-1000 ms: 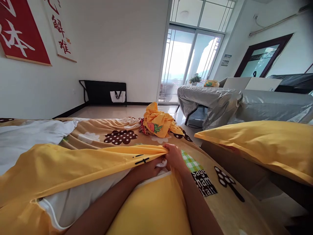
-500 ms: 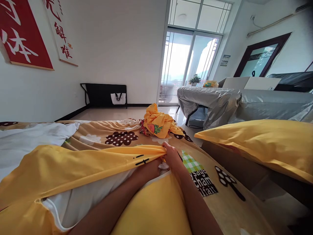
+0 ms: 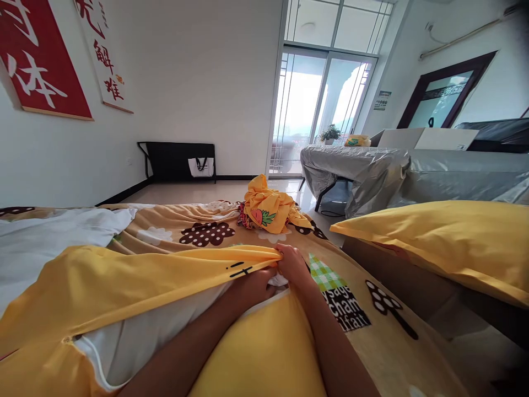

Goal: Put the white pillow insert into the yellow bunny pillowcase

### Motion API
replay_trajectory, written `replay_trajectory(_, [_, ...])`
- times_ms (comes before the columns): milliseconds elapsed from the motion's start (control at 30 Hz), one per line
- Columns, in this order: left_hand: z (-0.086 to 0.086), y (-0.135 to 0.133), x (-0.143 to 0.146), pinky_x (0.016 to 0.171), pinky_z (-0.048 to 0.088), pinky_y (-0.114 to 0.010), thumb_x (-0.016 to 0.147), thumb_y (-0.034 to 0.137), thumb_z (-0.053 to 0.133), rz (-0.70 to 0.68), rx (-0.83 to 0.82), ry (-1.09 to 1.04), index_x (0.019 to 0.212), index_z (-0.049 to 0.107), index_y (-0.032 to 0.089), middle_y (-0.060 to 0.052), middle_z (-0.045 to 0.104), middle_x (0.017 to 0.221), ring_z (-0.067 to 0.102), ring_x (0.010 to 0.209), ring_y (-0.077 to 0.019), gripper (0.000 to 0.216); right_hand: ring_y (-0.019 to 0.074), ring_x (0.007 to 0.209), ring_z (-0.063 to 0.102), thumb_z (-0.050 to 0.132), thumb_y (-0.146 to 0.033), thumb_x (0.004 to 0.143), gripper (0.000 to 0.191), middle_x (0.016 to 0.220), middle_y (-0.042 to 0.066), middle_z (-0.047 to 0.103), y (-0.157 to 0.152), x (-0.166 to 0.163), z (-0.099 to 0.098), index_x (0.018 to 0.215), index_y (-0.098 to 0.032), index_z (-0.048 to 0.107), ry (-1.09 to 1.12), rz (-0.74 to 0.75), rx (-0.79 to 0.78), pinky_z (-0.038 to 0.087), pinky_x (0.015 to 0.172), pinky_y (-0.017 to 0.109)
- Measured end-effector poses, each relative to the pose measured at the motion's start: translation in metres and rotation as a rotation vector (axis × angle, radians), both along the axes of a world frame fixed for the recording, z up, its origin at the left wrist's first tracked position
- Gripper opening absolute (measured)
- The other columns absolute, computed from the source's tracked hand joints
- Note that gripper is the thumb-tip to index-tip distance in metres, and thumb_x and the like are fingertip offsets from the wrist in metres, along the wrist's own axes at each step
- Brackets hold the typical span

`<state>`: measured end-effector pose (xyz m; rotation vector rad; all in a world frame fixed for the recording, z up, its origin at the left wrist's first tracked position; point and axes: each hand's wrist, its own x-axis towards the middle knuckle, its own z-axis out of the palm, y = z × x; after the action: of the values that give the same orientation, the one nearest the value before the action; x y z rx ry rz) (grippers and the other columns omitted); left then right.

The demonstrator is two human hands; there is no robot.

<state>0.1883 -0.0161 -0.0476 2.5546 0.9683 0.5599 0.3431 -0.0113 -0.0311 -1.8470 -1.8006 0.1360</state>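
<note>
A yellow pillowcase (image 3: 157, 275) with a white zip lies across the front of the bed, its long opening facing me. White pillow filling (image 3: 165, 322) shows inside the opening. My right hand (image 3: 294, 267) is closed on the case's far corner, pinching the yellow cloth. My left hand (image 3: 258, 284) reaches through the opening to the same corner, its fingers curled at a bit of white pillow and partly hidden by the cloth. Both hands are close together, almost touching.
A crumpled yellow cloth with a carrot print (image 3: 268, 207) lies on the patterned blanket (image 3: 355, 353). White bedding (image 3: 61, 229) is at left. A filled yellow pillow (image 3: 454, 242) rests over a cardboard box (image 3: 384, 270) at right. Behind stands a plastic-covered table (image 3: 355, 157).
My left hand has shifted slightly at the corner and shows a bit more. My right hand keeps its grip on the cloth. The view has moved very slightly.
</note>
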Motion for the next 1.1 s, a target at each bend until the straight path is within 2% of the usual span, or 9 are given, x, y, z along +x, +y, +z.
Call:
replay_trajectory(200, [0.003, -0.003, -0.008, 0.081, 0.048, -0.027, 0.080, 0.025, 0.052, -0.157, 0.037, -0.125, 0.079, 0.063, 0.016, -0.007, 0.067, 0.092, 0.062, 0.086, -0.0201, 0.014, 0.0116, 0.060, 0.046, 0.045, -0.008, 0.063, 0.012, 0.064, 0.002, 0.060, 0.000, 0.002, 0.003, 0.063, -0.016, 0.054, 0.121, 0.095, 0.035, 0.024, 0.055, 0.024])
replay_trajectory(267, [0.005, -0.001, -0.008, 0.087, 0.047, -0.028, 0.085, 0.029, 0.050, -0.139, -0.081, -0.220, 0.083, 0.065, 0.017, -0.005, 0.068, 0.093, 0.062, 0.090, -0.0194, 0.019, 0.0114, 0.060, 0.045, 0.046, -0.010, 0.063, 0.009, 0.062, 0.001, 0.058, 0.000, 0.002, 0.004, 0.061, -0.016, 0.052, 0.175, 0.132, 0.048, 0.024, 0.054, 0.023])
replay_trajectory(400, [0.005, 0.002, -0.002, 0.106, 0.036, -0.032, 0.092, 0.038, 0.041, -0.039, -0.218, -0.360, 0.107, 0.064, 0.021, -0.003, 0.064, 0.120, 0.054, 0.117, -0.0196, 0.032, 0.0116, 0.060, 0.043, 0.045, -0.014, 0.064, 0.007, 0.059, 0.000, 0.054, 0.000, 0.001, 0.005, 0.058, -0.016, 0.050, 0.217, 0.162, 0.073, 0.025, 0.056, 0.023])
replay_trajectory(567, [-0.004, -0.001, 0.005, 0.093, 0.045, -0.039, 0.091, 0.041, 0.039, -0.035, -0.043, -0.187, 0.084, 0.068, 0.017, -0.010, 0.070, 0.096, 0.062, 0.096, -0.0252, 0.038, 0.0115, 0.061, 0.043, 0.043, -0.013, 0.059, 0.011, 0.059, -0.001, 0.053, -0.004, 0.002, 0.010, 0.060, -0.016, 0.054, 0.260, 0.164, 0.074, 0.026, 0.055, 0.022])
replay_trajectory(667, [-0.007, -0.002, 0.006, 0.095, 0.045, -0.041, 0.091, 0.040, 0.038, 0.006, -0.055, -0.227, 0.092, 0.069, 0.017, -0.011, 0.069, 0.104, 0.061, 0.102, -0.0266, 0.038, 0.0116, 0.062, 0.045, 0.043, -0.013, 0.060, 0.015, 0.061, -0.001, 0.056, -0.005, 0.002, 0.011, 0.063, -0.016, 0.057, 0.271, 0.193, 0.090, 0.027, 0.056, 0.022])
replay_trajectory(767, [-0.007, 0.000, 0.008, 0.108, 0.037, -0.040, 0.090, 0.038, 0.041, 0.114, -0.210, -0.329, 0.112, 0.065, 0.018, -0.008, 0.062, 0.124, 0.054, 0.118, -0.0243, 0.038, 0.0116, 0.062, 0.046, 0.042, -0.012, 0.059, 0.017, 0.062, -0.001, 0.057, -0.004, 0.003, 0.010, 0.064, -0.015, 0.058, 0.286, 0.211, 0.083, 0.028, 0.057, 0.022])
replay_trajectory(900, [-0.011, 0.007, 0.009, 0.119, 0.014, -0.044, 0.088, 0.042, 0.045, 0.263, -0.309, -0.391, 0.125, 0.058, 0.019, -0.006, 0.050, 0.140, 0.036, 0.136, -0.0258, 0.046, 0.0120, 0.064, 0.048, 0.042, -0.011, 0.058, 0.020, 0.063, -0.001, 0.058, -0.003, 0.004, 0.010, 0.066, -0.015, 0.060, 0.291, 0.193, 0.088, 0.029, 0.057, 0.021])
replay_trajectory(967, [-0.013, 0.011, 0.008, 0.120, 0.011, -0.043, 0.087, 0.043, 0.046, 0.243, -0.329, -0.423, 0.122, 0.060, 0.022, -0.004, 0.047, 0.142, 0.033, 0.138, -0.0250, 0.043, 0.0120, 0.063, 0.048, 0.042, -0.012, 0.058, 0.019, 0.062, -0.001, 0.057, -0.003, 0.005, 0.010, 0.066, -0.015, 0.060, 0.287, 0.209, 0.090, 0.029, 0.057, 0.021])
replay_trajectory(1100, [-0.014, 0.023, 0.010, 0.118, 0.023, -0.042, 0.086, 0.045, 0.051, 0.160, -0.473, -0.479, 0.114, 0.063, 0.025, -0.002, 0.053, 0.137, 0.041, 0.132, -0.0244, 0.036, 0.0118, 0.062, 0.046, 0.042, -0.014, 0.062, 0.016, 0.061, -0.001, 0.055, -0.002, 0.005, 0.008, 0.064, -0.015, 0.058, 0.292, 0.238, 0.098, 0.029, 0.056, 0.021])
